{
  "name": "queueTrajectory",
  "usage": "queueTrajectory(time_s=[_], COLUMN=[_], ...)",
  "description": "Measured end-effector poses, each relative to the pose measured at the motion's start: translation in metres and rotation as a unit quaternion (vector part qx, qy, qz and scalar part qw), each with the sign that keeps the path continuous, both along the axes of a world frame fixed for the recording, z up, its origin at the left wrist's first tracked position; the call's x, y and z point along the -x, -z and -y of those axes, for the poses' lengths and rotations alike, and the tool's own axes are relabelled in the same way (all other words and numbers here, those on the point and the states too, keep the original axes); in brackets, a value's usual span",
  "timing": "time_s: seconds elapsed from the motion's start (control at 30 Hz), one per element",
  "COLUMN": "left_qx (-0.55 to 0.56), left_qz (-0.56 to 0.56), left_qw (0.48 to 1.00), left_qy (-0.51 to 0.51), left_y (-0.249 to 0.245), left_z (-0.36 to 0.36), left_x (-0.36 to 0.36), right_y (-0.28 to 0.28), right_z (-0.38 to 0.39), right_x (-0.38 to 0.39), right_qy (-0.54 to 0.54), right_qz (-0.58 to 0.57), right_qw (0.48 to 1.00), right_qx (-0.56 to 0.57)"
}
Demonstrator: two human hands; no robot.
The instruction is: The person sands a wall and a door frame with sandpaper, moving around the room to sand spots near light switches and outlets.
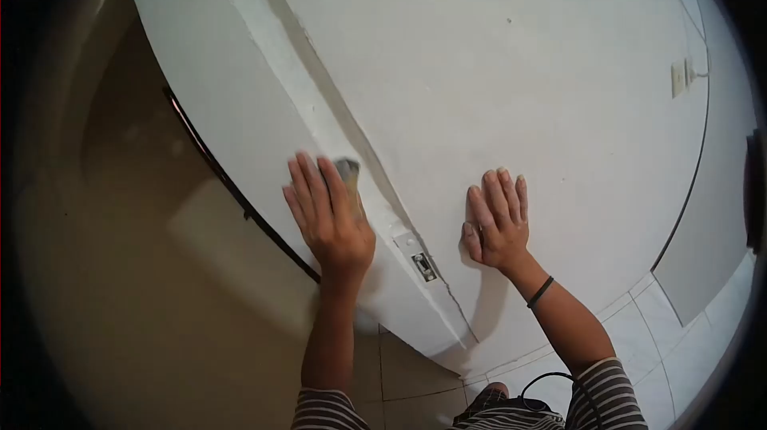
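Observation:
My left hand (331, 218) presses against the white door frame (268, 103), its fingers stretched upward and a little blurred. Between its thumb side and the frame is a small grey-and-yellow pad (349, 168); most of it is hidden by the hand, so its exact kind cannot be told. My right hand (498, 221) lies flat on the white wall (447, 103) to the right of the frame, fingers apart and holding nothing. A metal strike plate (424, 267) is set into the frame, below and between the two hands.
A dark rail-like edge (209, 158) curves along the left of the frame. On the right part of the wall is a socket plate (678, 79) with a plug and a cable. Light floor tiles (639, 330) show at lower right, and a black cable (551, 376) loops near my waist.

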State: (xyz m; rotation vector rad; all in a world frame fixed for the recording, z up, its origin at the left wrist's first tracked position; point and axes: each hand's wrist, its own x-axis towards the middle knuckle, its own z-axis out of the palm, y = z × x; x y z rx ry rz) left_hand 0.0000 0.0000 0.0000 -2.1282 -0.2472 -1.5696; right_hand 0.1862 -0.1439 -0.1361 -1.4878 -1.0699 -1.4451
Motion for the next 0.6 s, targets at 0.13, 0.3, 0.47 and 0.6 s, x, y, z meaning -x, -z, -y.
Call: queueTrajectory(time_s=[0.13, 0.3, 0.47, 0.6], left_qx=[-0.025, -0.046, -0.103, -0.164], left_qz=[-0.029, 0.02, 0.089, 0.114], left_qw=[0.999, 0.998, 0.991, 0.98], left_qy=[-0.017, -0.034, -0.013, 0.012], left_y=[-0.012, -0.069, -0.159, -0.216], left_z=[-0.005, 0.001, -0.009, -0.026], left_x=[0.006, 0.0, -0.012, -0.016], right_y=[-0.007, -0.003, -0.004, -0.014], right_z=[-0.004, 0.002, 0.002, 0.006], right_x=[0.0, 0.002, 0.001, 0.01], right_qy=[-0.004, -0.006, -0.002, -0.035], right_qz=[0.001, -0.007, 0.003, -0.002], right_qw=[1.0, 1.0, 1.0, 0.999], right_qx=[-0.015, -0.001, 0.001, -0.005])
